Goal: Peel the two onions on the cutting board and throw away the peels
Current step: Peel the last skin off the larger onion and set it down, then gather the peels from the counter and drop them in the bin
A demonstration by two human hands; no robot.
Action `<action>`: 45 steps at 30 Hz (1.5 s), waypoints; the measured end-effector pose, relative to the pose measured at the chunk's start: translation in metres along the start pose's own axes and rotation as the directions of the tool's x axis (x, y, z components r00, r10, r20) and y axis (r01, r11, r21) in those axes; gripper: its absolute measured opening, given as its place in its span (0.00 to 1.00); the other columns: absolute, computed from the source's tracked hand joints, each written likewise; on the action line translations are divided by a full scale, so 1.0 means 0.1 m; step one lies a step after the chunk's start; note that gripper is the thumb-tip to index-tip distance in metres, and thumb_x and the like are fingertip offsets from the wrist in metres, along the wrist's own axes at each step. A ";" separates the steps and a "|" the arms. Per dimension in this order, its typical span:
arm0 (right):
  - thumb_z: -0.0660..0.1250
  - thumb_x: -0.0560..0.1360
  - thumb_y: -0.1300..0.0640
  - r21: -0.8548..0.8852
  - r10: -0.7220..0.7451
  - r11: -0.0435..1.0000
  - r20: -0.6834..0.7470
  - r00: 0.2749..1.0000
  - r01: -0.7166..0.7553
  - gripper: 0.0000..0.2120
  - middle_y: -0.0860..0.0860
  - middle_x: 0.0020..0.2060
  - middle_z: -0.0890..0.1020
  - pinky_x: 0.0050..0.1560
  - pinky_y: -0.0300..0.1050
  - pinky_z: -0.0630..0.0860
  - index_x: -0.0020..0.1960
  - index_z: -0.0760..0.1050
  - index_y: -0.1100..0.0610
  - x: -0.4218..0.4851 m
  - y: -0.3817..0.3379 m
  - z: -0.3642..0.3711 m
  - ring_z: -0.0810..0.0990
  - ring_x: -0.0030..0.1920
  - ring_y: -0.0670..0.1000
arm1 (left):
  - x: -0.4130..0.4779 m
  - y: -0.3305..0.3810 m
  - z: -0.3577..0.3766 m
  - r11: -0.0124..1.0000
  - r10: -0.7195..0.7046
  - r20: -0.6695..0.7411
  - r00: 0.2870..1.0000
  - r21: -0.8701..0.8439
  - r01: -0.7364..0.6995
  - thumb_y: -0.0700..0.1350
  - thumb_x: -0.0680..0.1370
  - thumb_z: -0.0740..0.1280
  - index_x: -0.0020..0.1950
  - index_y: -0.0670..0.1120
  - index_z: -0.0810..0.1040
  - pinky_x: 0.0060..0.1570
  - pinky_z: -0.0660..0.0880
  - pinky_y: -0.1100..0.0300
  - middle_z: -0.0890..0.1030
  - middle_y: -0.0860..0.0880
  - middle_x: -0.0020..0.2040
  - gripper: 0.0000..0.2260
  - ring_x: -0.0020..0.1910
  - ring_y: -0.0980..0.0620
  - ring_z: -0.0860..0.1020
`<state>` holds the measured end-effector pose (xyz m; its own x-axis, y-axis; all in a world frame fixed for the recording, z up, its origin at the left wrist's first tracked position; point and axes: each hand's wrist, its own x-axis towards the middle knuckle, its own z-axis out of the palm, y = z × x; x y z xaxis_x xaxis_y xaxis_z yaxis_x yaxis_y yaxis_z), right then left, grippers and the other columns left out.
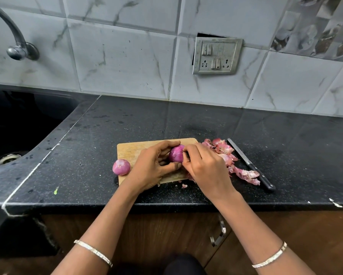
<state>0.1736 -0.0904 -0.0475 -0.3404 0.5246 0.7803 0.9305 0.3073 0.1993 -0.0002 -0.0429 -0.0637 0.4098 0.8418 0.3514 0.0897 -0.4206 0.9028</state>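
Note:
A wooden cutting board (130,149) lies on the black counter. My left hand (152,165) grips a purple onion (175,153) above the board, fingers curled over its top and thumb under it. My right hand (203,165) pinches at the onion's right side, fingertips hidden against it. A second onion (121,166), shiny and pink, sits at the board's left edge, apart from both hands. A pile of pink peels (226,153) lies on the counter just right of the board, partly hidden by my right hand.
A black-handled knife (250,164) lies to the right of the peels, blade pointing away. A dark sink (17,132) with a tap (17,46) is at the left. A switch panel (216,55) is on the tiled wall. The counter's front edge (166,204) runs under my forearms.

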 end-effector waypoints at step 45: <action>0.64 0.81 0.53 0.430 0.614 0.708 0.015 0.789 -0.560 0.08 0.48 0.42 0.83 0.49 0.54 0.77 0.50 0.81 0.55 -0.06 -0.06 0.11 0.80 0.44 0.51 | -0.09 0.22 0.01 0.937 0.127 -0.244 0.961 0.348 -0.036 0.48 0.67 0.83 0.57 0.51 0.77 0.43 0.83 0.59 0.81 0.54 0.54 0.23 0.46 0.56 0.83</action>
<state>0.1686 -0.0864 -0.0597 0.3011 0.6143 0.7293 0.7916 0.2654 -0.5504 -0.0010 -0.0602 -0.0474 0.1844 0.8383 0.5131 0.3856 -0.5419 0.7467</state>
